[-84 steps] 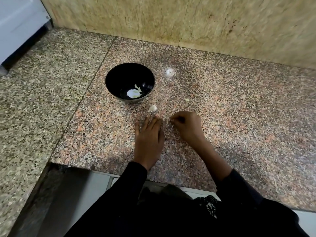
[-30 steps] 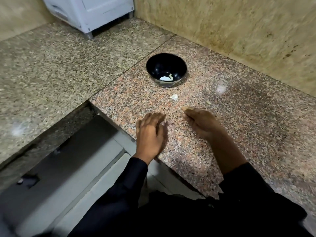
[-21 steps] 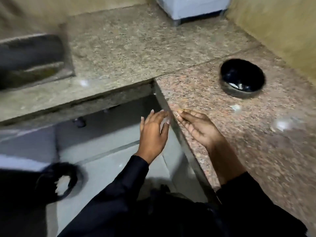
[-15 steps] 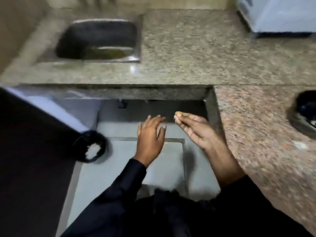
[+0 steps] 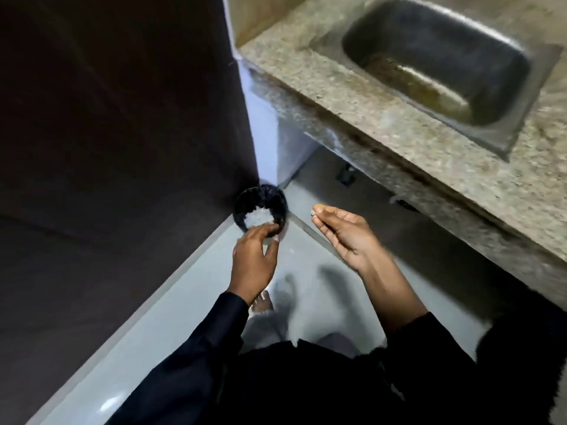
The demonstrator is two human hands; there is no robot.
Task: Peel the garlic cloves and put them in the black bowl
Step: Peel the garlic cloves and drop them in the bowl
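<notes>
The black bowl and the garlic cloves are out of view. My right hand (image 5: pixel 343 237) is held out over the floor and pinches a small pale scrap of garlic peel (image 5: pixel 314 212) between thumb and fingertips. My left hand (image 5: pixel 254 259) hovers just in front of a small round black bin (image 5: pixel 260 207) on the floor, its fingers loosely curled and holding nothing. The bin shows pale scraps inside.
A granite counter (image 5: pixel 399 139) with a dark steel sink (image 5: pixel 435 62) runs along the right. A dark wall panel (image 5: pixel 122 133) fills the left. Grey floor tiles (image 5: pixel 171 317) lie below, with my bare foot (image 5: pixel 262 305) on them.
The view has swung left from the counter with the bowl to the floor corner. Both hands left the counter and now hang over the floor near the bin, the right still pinching the scrap.
</notes>
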